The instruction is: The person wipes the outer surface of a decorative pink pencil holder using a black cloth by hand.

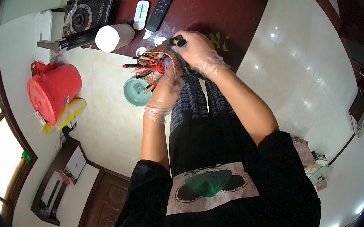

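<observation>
My left hand [168, 88], in a clear plastic glove, grips a brown woven basket [176, 67] filled with pens and small red items. The basket is tilted so its mouth faces left. My right hand [194, 48], gloved likewise, is closed on a small black and yellow object [178, 41] beside the basket's rim; its kind cannot be told. Below my right hand lies a dark item with yellow marks, mostly hidden. A white remote control [141, 15] and a black remote control [160, 11] lie on the dark red table [223, 4] beyond my hands.
A white paper roll [115, 37] and a black induction cooker [90, 14] are at the table's left side. On the floor stand a pale green basin [134, 92] and a red lidded bucket [55, 92]. A white lidded container [43, 36] is by the wall.
</observation>
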Tool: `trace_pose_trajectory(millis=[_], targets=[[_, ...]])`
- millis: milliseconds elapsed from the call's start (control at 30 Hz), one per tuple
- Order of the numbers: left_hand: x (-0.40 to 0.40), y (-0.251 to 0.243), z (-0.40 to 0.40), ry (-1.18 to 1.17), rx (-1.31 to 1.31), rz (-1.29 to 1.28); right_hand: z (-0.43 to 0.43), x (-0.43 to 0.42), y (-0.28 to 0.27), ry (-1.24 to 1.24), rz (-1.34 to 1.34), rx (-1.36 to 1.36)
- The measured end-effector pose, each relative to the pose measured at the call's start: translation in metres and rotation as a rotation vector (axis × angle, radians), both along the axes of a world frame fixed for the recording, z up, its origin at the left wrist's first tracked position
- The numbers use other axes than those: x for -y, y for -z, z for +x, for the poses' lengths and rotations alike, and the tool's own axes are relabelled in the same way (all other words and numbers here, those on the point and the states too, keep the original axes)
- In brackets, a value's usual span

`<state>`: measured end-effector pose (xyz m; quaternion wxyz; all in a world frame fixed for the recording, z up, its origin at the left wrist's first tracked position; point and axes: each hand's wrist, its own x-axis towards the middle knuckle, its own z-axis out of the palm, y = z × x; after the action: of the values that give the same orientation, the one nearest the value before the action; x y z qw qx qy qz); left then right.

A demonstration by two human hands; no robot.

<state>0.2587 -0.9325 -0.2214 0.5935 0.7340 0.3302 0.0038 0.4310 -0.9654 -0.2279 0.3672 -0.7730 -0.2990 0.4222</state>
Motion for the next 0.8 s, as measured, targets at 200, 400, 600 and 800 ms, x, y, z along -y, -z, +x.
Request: trace_pose_trajectory(millis=[200, 400, 600, 800], targets=[[-0.015, -0.018, -0.005, -0.11, 0.021, -0.231, -0.036, 0.019, -0.005, 0.146, 0.39, 0.042], [-0.024, -0.025, -0.008, -0.183, 0.049, -0.319, -0.044, 0.017, 0.0, 0.179, 0.132, -0.068], [-0.028, -0.016, -0.024, -0.361, 0.033, -0.478, -0.067, 0.019, -0.016, 0.253, 0.276, -0.038], [-0.029, -0.031, -0.024, -0.331, 0.008, -0.462, -0.065, 0.03, 0.029, 0.475, 0.275, -0.106]])
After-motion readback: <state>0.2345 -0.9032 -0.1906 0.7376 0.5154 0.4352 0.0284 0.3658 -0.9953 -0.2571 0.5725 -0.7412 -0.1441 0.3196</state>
